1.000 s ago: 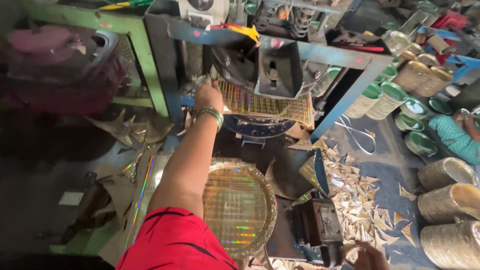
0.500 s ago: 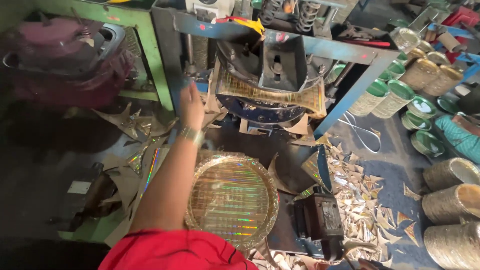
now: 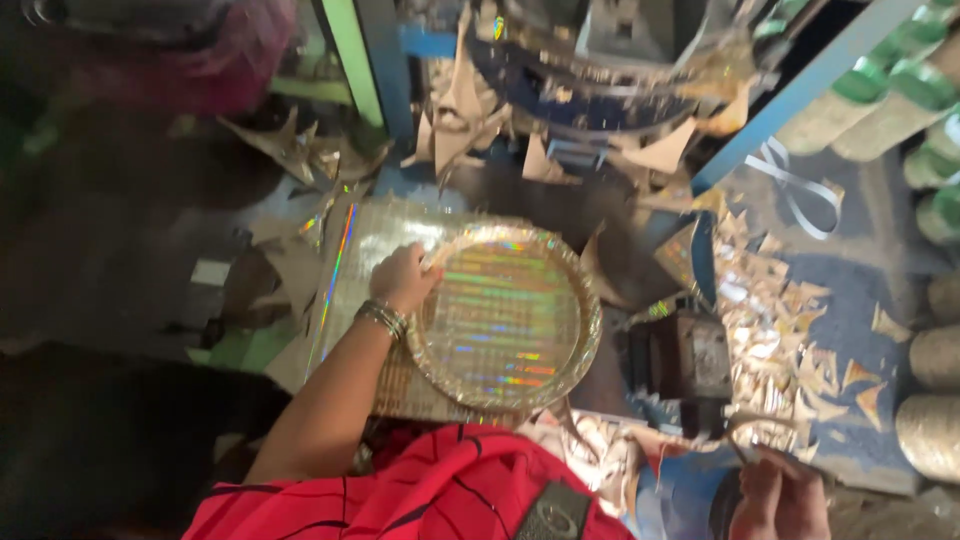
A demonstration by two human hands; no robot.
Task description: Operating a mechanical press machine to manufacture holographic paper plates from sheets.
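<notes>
The press (image 3: 610,70) fills the far middle, dark and round, with a blue frame and cardboard scraps (image 3: 450,130) hanging below it. Under it, near the person, lies a stack of square shiny sheets (image 3: 365,250), and on this stack rests the round foil plate (image 3: 505,315), gold with rainbow stripes, in the middle of the scene. To the right of the plate stands a small dark motor (image 3: 685,355), and further right the floor is covered with many triangular offcuts (image 3: 790,320). Rolls of finished plates (image 3: 935,355) stand at the right edge.

The left hand (image 3: 403,277) rests on the plate's left rim, fingers curled over the edge, so it seems to grasp the plate lightly. The right hand (image 3: 780,495) is low at the near right, closed around a thin curved strip (image 3: 760,432), though what exactly it is cannot be told.

To handle the plate well, the person should probably keep the grip on the rim only, because the embossed middle looks thin and may dent. Lifting it flat, not by one corner, should stop it from bending or dragging the top sheet along with it.
</notes>
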